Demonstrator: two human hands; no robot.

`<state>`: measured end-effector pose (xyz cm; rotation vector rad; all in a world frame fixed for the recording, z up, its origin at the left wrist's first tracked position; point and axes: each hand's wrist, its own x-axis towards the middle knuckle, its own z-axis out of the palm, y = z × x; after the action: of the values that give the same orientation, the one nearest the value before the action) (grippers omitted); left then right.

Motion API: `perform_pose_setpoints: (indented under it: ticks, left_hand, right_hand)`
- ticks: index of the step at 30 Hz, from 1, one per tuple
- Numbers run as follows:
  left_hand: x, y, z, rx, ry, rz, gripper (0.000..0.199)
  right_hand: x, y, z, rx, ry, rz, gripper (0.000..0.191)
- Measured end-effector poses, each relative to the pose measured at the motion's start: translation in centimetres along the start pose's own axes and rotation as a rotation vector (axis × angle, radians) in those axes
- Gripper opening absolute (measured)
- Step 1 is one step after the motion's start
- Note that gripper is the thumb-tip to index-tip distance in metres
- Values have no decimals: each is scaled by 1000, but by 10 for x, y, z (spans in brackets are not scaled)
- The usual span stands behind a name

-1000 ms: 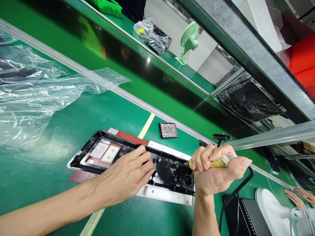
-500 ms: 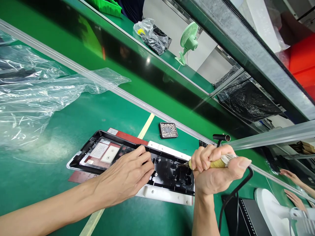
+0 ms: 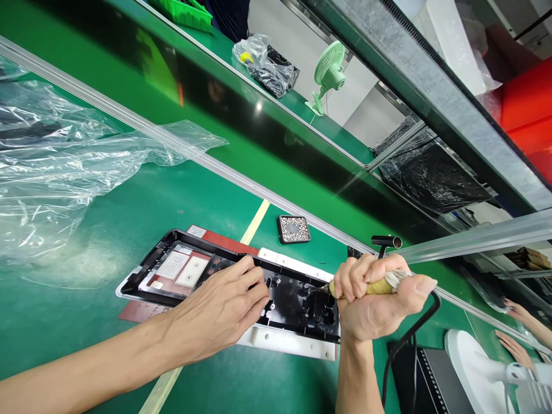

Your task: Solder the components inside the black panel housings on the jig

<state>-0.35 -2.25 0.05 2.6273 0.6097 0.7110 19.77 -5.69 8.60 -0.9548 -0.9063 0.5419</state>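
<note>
Green worktop (image 3: 207, 201) is seen in the head view, with clear plastic sheeting (image 3: 64, 172) spread over its left side and a pale green fan (image 3: 328, 69) set beyond the metal rail (image 3: 241, 181). On the worktop, a long black housing (image 3: 288, 296) is laid hollow side up between the strips of a white fixture (image 3: 287, 339), with a reddish board (image 3: 142, 310) showing past its edge. The housing is crossed by the left hand (image 3: 235, 296), whose fingers are bent and drawn close together; whether anything is pinched beneath them cannot be told. A yellow-handled tool (image 3: 382, 286) is gripped by the right hand (image 3: 373, 305), fingers wrapped round the handle, its thin tip directed at the inner floor near the right end. By its look, the housing is judged to be light, stiff moulded plastic, smooth enough to slip, with small inner posts that may snap; it is best held by its raised rim. Near the rail, small metal pieces (image 3: 301, 222) are kept in a black tray (image 3: 281, 231).
</note>
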Motion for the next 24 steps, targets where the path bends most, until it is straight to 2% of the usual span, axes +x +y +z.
perform_pose_setpoints:
  ticks: [16,24]
  left_hand:
    - [-4,-2,3,-47,-31,-43,24]
    - [-3,-2,5,-43,0,-6,23]
  right_hand:
    - [0,-3,5,-7,15,13,53]
    - [-1,-5,9,-3,36,11,53]
